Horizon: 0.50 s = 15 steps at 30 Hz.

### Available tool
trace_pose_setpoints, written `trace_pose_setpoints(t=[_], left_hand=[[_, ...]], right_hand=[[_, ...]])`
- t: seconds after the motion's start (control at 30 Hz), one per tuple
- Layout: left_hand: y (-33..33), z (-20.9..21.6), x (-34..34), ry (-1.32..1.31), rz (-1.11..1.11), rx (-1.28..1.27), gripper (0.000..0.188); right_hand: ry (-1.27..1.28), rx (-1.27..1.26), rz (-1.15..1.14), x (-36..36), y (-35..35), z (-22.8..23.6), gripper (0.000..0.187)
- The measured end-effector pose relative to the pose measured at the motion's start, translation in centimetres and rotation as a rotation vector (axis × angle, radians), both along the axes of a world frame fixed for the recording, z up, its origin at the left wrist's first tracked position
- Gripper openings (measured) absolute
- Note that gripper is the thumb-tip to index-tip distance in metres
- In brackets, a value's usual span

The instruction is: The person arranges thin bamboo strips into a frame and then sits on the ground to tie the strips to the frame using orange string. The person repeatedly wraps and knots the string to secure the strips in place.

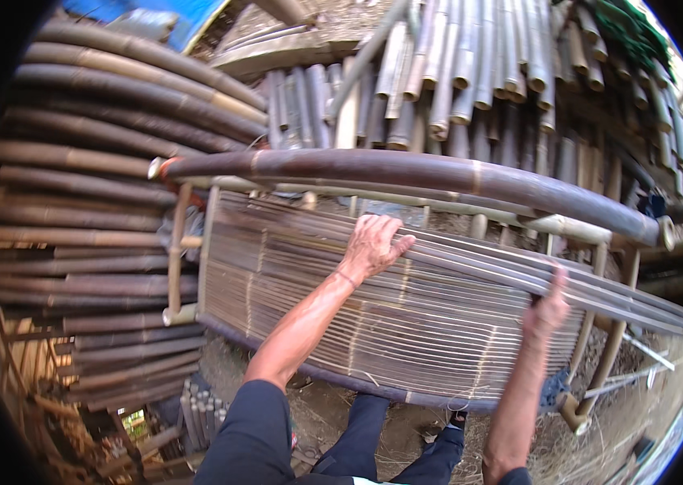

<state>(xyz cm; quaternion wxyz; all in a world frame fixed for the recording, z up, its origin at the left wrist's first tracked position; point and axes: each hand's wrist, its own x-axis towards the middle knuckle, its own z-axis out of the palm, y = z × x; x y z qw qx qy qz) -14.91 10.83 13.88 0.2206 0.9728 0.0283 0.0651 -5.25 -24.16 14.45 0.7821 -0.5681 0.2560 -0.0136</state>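
Observation:
A long bamboo frame holds a panel of thin bamboo slats (309, 299), tied across by several pale cords. Along its far side lies a bunch of loose bamboo slats (471, 263), whose ends stick out past the frame on the right. My left hand (372, 246) curls its fingers over the far edge of these slats near the middle. Farther right, my right hand (548, 311) grips the slats from the near side, thumb up; it is slightly blurred and its fingers are mostly hidden. A thick dark bamboo pole (406, 170) forms the frame's far rail.
Dark bamboo poles (99, 194) are stacked at the left. Cut bamboo culms (471, 65) lie piled at the back, with green netting (628, 36) at the far right. A blue tarp (188, 20) shows at the far left. Thin sticks (628, 376) lie on the ground at right.

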Motion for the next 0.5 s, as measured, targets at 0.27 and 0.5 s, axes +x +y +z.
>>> trace_pose_setpoints(t=[0.27, 0.5], left_hand=[[-8.9, 5.2, 4.6, 0.978, -0.532, -0.262, 0.070], [-19.3, 8.8, 0.0, 1.696, -0.657, -0.657, 0.058]], right_hand=[[0.057, 0.206, 0.084, -1.3, -29.0, 7.4, 0.032], [0.167, 0.122, -0.046, -5.5, -40.6, 12.6, 0.027]])
